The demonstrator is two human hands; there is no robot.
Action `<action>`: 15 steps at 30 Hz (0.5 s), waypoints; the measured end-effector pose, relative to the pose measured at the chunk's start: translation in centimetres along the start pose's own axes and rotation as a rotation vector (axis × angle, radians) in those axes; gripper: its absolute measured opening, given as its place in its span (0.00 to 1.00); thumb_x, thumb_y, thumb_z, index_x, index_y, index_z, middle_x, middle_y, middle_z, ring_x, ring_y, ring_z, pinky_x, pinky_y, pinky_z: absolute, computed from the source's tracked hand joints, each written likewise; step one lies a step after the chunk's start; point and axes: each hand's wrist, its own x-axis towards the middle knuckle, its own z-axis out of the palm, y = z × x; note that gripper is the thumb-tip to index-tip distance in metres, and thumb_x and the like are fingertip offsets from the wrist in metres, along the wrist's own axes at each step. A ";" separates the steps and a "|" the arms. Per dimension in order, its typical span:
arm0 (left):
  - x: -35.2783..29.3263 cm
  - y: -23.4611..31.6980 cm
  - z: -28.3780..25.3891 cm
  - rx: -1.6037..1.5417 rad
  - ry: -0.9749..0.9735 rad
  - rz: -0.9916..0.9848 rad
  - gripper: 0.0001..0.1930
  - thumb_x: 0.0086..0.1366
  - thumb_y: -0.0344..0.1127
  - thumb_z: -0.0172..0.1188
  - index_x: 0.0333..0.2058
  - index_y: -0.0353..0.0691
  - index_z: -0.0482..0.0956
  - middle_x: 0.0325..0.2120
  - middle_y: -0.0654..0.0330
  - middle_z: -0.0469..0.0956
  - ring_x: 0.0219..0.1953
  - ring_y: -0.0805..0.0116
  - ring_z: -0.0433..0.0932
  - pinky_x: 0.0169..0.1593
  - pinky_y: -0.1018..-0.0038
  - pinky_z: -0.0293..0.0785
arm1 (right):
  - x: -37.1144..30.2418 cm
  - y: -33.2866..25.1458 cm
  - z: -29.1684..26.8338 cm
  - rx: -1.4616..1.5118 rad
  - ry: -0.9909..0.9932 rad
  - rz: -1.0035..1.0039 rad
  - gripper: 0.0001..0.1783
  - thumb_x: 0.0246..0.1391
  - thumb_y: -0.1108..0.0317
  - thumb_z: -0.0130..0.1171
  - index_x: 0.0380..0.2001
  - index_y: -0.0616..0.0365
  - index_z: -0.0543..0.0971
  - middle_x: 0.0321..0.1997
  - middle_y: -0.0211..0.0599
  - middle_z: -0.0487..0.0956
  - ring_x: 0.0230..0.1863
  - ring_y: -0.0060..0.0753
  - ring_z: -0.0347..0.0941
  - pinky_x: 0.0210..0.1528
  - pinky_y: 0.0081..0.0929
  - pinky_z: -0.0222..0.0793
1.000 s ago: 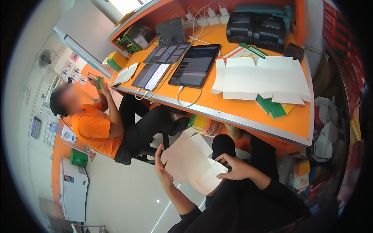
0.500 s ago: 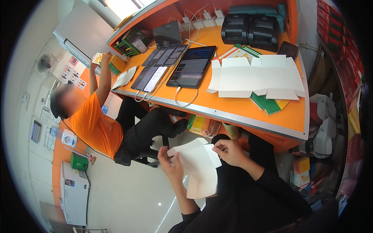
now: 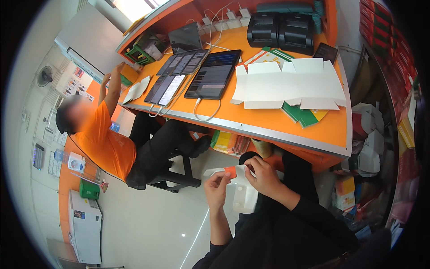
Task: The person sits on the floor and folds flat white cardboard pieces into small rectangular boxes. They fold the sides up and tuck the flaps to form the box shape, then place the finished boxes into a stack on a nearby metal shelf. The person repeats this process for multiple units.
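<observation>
A partly folded white cardboard box (image 3: 245, 197) is in front of my lap, an orange printed flap showing at its upper edge. My left hand (image 3: 217, 186) pinches that flap between thumb and fingers. At the box's upper right corner, my right hand (image 3: 263, 175) has its fingers closed on the card. The side facing away from me is hidden. Flat unfolded box blanks (image 3: 291, 85), white side up, lie on the orange counter (image 3: 251, 120) ahead of me, over green and yellow printed card (image 3: 301, 117).
On the counter are a large tablet (image 3: 212, 74), several smaller devices with white cables, and two black printers (image 3: 281, 32). A co-worker in an orange shirt (image 3: 109, 145) sits at the left on a black stool (image 3: 177, 179), hands at a yellow box (image 3: 130, 74). Cartons (image 3: 346, 197) pile at the right.
The box has been bent and folded, so its orange printed flap now shows. My left hand has moved right and closed on it. The co-worker's hands have shifted at the yellow box.
</observation>
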 end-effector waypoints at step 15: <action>-1.9 -1.4 2.2 0.186 0.042 0.082 0.08 0.64 0.30 0.61 0.35 0.29 0.80 0.30 0.55 0.82 0.34 0.71 0.82 0.37 0.78 0.76 | -0.1 2.5 0.7 -0.182 -0.009 -0.115 0.08 0.49 0.69 0.61 0.30 0.60 0.73 0.27 0.40 0.74 0.29 0.44 0.76 0.31 0.35 0.74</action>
